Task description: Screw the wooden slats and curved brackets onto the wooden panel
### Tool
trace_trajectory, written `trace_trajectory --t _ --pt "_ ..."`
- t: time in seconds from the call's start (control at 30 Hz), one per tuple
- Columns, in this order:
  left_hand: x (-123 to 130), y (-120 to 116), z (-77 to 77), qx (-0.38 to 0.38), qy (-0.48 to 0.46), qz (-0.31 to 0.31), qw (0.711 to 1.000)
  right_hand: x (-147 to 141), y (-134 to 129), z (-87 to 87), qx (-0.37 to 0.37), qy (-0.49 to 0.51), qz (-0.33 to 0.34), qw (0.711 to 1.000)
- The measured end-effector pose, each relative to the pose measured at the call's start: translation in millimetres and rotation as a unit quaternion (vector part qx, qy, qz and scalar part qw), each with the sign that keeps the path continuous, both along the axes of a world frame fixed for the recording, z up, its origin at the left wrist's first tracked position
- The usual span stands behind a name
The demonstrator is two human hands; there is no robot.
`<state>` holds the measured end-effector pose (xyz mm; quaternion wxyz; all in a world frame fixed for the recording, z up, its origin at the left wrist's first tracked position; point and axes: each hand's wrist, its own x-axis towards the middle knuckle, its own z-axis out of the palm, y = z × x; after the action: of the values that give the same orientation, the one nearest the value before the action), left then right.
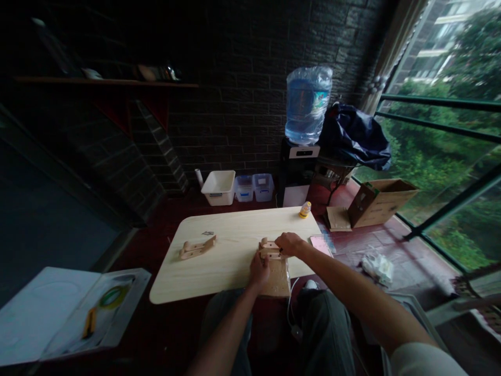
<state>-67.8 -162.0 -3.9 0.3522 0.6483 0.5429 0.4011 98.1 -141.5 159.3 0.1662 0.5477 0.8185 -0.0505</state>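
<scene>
A light wooden assembly (271,255) with rails and dark holes lies near the front edge of the table (230,266). My left hand (259,270) grips its left end, fingers closed around it. At the assembly's right end is my right hand (290,244), its fingers pinched together. Something small and dark shows at those fingertips, too small to name. A brown board (276,282) with a shiny, film-like surface sits under the assembly and reaches toward my lap. Further left, a similar wooden assembly (195,248) rests on the table, with small dark pieces (207,233) behind it.
A yellow-based bottle (305,210) stands at the table's far right corner, a pink flat item (320,246) at its right edge. Plastic bins (219,196) and a water dispenser (297,177) are beyond. An open case (113,308) lies left; a cardboard box (376,203) stands right.
</scene>
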Motion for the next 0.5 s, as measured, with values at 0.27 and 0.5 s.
trace_trajectory --t 0.27,0.5 --pt "2 7 -13.1 -0.009 0.037 0.015 0.999 4 -1 -8.0 -0.005 0.033 -0.044 0.998" --pt "2 4 -6.7 -0.009 0.021 0.014 1.0 7 -7 19.6 0.018 0.039 -0.087 0.995"
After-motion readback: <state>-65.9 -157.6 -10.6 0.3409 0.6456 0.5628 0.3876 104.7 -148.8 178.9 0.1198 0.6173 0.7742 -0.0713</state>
